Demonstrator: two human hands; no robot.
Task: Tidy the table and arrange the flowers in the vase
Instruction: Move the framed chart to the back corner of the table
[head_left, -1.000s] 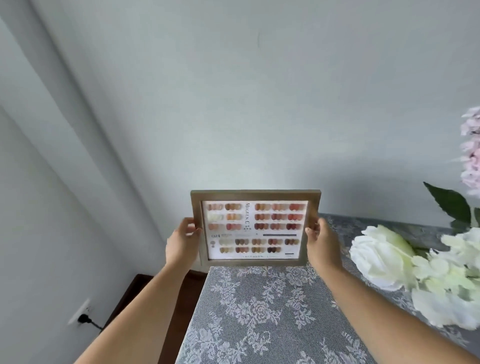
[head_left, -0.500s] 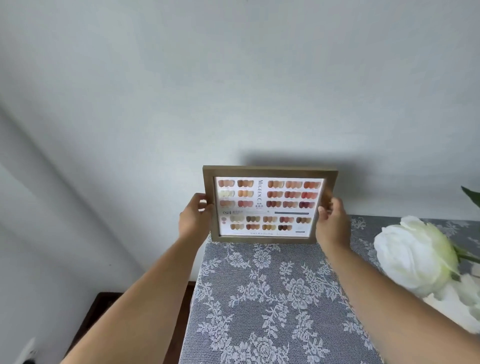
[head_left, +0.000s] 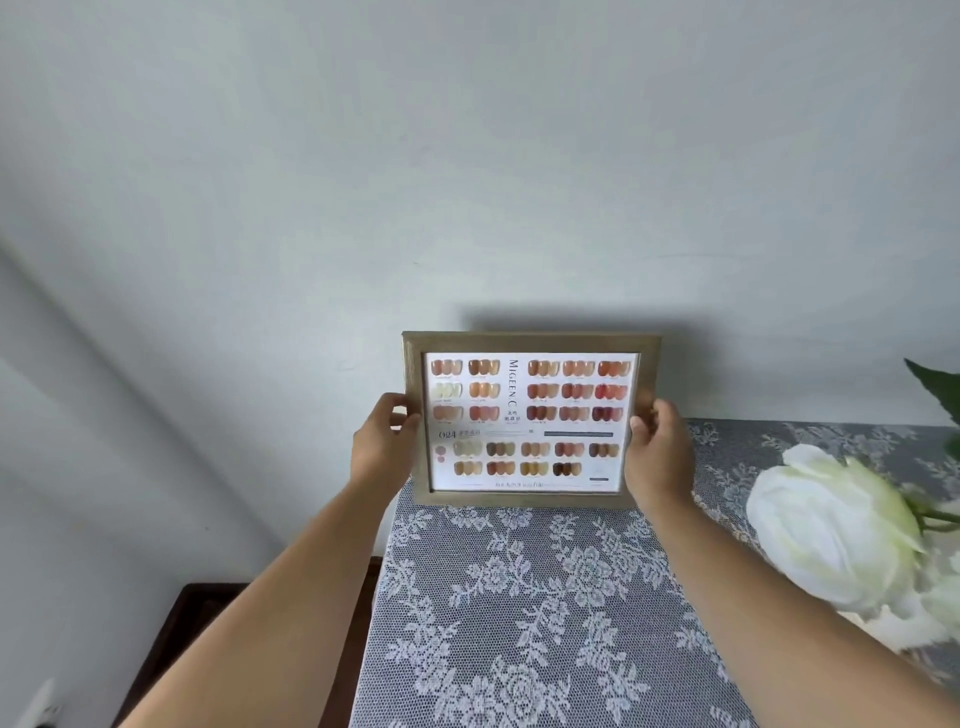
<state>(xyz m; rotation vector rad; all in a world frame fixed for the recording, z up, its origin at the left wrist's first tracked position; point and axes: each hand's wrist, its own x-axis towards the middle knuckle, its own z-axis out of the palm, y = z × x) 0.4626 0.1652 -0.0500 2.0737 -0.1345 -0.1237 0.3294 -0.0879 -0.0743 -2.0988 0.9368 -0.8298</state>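
The frame (head_left: 530, 420) sits between the left hand (head_left: 382, 447) and right hand (head_left: 658, 457), both gripping its sides; it is lower now, near the table (head_left: 519, 623).

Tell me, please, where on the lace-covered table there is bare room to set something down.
The lace cloth is bare in front of the frame, between the two forearms and down to the near edge. A narrower bare strip lies behind the right hand, along the wall. The right side is crowded by the white flower.
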